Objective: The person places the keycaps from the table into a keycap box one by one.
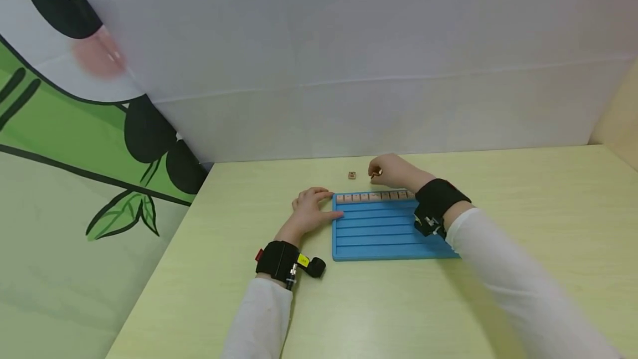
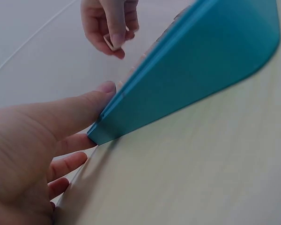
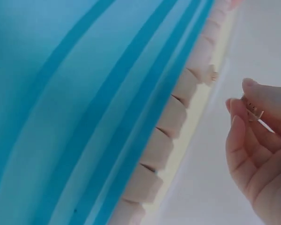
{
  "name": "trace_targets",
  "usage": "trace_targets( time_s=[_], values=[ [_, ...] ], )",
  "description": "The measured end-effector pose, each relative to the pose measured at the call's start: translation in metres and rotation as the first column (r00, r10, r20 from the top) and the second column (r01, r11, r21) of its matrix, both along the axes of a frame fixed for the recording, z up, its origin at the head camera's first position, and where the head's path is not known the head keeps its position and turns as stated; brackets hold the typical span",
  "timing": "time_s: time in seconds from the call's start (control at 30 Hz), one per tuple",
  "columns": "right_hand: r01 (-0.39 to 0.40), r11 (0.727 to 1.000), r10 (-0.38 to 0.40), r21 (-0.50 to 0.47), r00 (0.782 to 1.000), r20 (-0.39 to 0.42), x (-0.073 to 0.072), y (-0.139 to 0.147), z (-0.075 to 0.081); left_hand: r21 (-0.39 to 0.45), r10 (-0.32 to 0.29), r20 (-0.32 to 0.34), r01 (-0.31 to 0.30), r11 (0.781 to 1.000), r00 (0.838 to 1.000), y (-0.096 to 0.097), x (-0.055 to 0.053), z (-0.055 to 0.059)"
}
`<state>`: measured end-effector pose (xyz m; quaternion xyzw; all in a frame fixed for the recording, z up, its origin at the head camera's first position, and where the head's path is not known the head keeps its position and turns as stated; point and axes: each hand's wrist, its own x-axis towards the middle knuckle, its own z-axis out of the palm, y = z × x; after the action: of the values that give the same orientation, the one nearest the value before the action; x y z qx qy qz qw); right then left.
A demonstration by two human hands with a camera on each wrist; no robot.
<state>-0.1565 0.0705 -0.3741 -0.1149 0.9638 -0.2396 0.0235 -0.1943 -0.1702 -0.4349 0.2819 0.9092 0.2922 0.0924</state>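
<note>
A blue ridged tray (image 1: 379,237) lies on the table, with a row of small wooden tiles (image 1: 369,196) along its far edge. My left hand (image 1: 310,212) holds the tray's far left corner, its thumb over the rim and index finger at the corner. The other left fingers extend beyond it in the left wrist view. Past the far edge, my right hand (image 1: 394,172) pinches one small wooden tile (image 3: 253,110) between thumb and fingertips. That tile is held above the table, tilted, with marks on its face. The right forearm hides the tray's right end.
A single loose tile (image 1: 351,175) lies on the table beyond the tray, left of the right hand. Behind the pale table (image 1: 239,198) rises a white cloth backdrop (image 1: 399,71) with a green cartoon print at left. A pale panel stands at far right.
</note>
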Motion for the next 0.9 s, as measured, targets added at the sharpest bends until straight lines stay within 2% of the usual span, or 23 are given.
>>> trace_targets(
  time_s=[0.23, 0.5, 0.73, 0.9],
  values=[
    [0.005, 0.997, -0.008, -0.076, 0.999, -0.04, 0.02, 0.007, 0.01, 0.006, 0.007, 0.012, -0.007, 1.0, 1.0, -0.001, 0.0, 0.0],
    [0.031, 0.994, -0.032, -0.105, 0.999, -0.011, 0.042, 0.01, 0.019, 0.008, 0.0, 0.014, 0.0, 1.0, 1.0, 0.0, 0.001, 0.002],
    [0.045, 0.991, -0.059, -0.125, 0.992, -0.114, 0.055, 0.009, 0.025, -0.006, -0.003, 0.001, 0.003, 1.0, 1.0, 0.001, 0.0, 0.003],
    [-0.002, 0.993, -0.02, -0.122, 0.984, -0.178, 0.064, 0.013, 0.028, 0.006, -0.006, 0.018, 0.006, 1.0, 1.0, 0.001, 0.001, 0.005]
  ],
)
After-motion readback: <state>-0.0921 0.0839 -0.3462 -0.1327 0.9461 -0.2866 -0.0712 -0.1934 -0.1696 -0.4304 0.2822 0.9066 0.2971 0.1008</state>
